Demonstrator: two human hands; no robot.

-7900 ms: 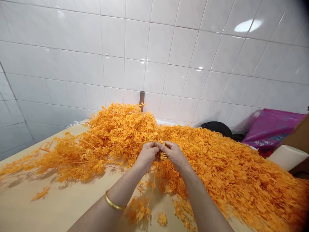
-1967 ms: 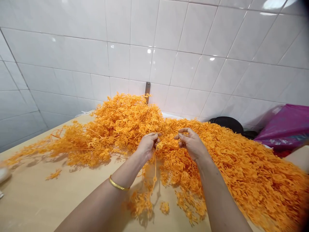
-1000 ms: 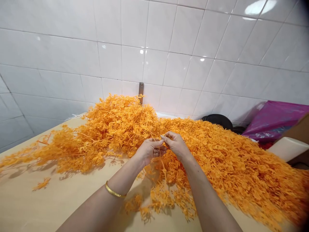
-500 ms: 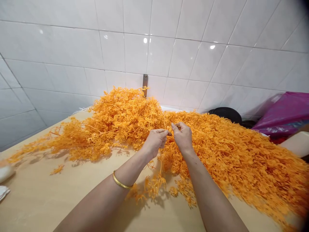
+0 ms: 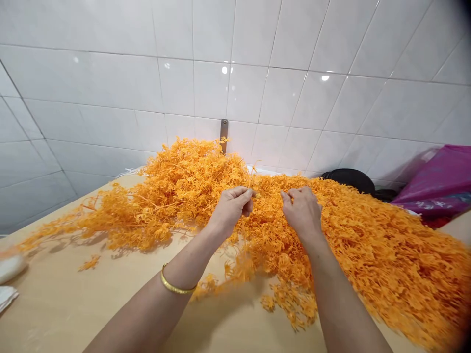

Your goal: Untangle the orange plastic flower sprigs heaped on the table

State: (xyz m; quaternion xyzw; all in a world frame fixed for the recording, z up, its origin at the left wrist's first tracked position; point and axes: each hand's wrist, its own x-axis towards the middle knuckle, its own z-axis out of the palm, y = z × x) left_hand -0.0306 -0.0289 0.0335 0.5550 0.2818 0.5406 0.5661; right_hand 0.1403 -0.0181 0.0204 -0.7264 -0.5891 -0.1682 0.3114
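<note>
A big heap of orange plastic flower sprigs (image 5: 191,181) covers the far and right part of a pale wooden table (image 5: 73,304). My left hand (image 5: 231,208), a gold bangle (image 5: 175,287) on its wrist, is closed in a pinch on a thin orange sprig stem (image 5: 241,262) that hangs down toward the table. My right hand (image 5: 302,212) hovers over the heap a hand's width to the right, fingers curled in a pinch on a small orange piece.
White tiled walls stand behind and to the left. A black round object (image 5: 348,179) and a magenta plastic bag (image 5: 437,179) lie at the back right. White items (image 5: 9,274) sit at the table's left edge. Loose orange bits (image 5: 88,262) dot the bare wood.
My hands, touching half a second ago, have drawn apart, the right one moving rightward. The hanging sprig stays with the left hand.
</note>
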